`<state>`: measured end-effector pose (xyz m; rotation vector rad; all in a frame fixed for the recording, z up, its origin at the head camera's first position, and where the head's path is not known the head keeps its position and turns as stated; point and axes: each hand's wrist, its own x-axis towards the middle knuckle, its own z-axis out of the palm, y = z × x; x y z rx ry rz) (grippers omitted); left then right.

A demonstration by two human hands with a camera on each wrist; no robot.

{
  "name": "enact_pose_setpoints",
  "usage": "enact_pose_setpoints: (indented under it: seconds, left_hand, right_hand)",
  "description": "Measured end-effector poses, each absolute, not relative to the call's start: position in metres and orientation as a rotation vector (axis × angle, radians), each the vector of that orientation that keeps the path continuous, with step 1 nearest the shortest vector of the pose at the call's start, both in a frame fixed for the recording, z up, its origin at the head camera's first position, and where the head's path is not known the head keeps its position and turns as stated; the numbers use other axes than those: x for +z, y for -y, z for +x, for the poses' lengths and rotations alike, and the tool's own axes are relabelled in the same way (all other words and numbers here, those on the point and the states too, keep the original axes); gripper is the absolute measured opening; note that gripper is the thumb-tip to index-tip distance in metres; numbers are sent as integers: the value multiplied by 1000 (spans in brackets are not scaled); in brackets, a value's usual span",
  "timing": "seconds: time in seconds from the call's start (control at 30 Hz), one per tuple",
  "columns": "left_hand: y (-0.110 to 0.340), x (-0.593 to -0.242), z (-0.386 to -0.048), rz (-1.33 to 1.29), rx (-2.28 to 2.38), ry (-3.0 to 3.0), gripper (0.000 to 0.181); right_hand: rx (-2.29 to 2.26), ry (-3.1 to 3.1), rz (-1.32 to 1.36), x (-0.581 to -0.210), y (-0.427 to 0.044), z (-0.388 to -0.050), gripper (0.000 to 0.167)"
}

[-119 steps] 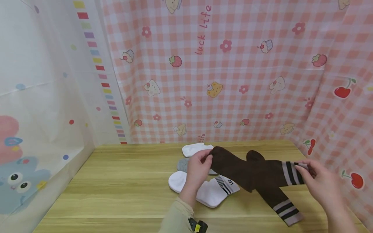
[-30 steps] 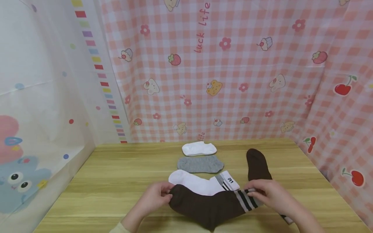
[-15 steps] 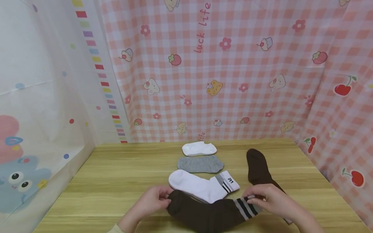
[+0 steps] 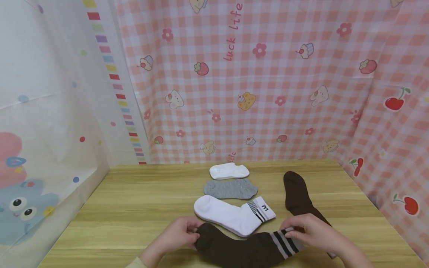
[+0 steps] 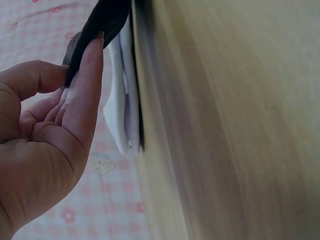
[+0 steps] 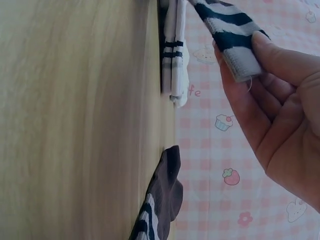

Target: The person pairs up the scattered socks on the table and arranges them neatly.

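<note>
Between my two hands a dark brown sock [image 4: 231, 247] with grey and black cuff stripes is stretched sideways near the front of the table. My left hand [image 4: 179, 233] pinches its toe end between thumb and fingers, also plain in the left wrist view. The striped cuff is pinched by my right hand [image 4: 313, 232]; in the right wrist view the cuff [image 6: 237, 47] hangs off the tabletop. Just behind the held sock lies a white sock [image 4: 228, 214] with black stripes. A second brown sock [image 4: 296, 191] lies at the right, its cuff partly hidden behind my right hand.
Behind the striped white sock lie a grey sock [image 4: 230, 188] and, farther back, a short white sock [image 4: 229, 171], in a column. The wooden table [image 4: 144, 201] meets a pink checked curtain [image 4: 285, 85] at its back edge. Printed cloth also hangs at both sides.
The brown sock was lifted off the other brown sock, carried left, and brought down in front of the white striped sock. Over the last second both hands drew slightly nearer the front edge.
</note>
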<state>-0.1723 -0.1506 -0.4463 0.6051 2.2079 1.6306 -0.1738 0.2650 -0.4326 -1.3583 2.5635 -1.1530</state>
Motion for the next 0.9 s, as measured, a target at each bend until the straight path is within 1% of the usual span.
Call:
enact_pose_setpoints:
  seconds: [0.37,0.9]
  left_hand:
    - [148,-448,-175,555,1566,-2260,17]
    - [149,-451,-178,515,1466,-2329,16]
  right_hand:
    - [-961,-2634,-1125,-432,-261,-179,7]
    - [-868,-2626,-1010,-439,-264,-186,5]
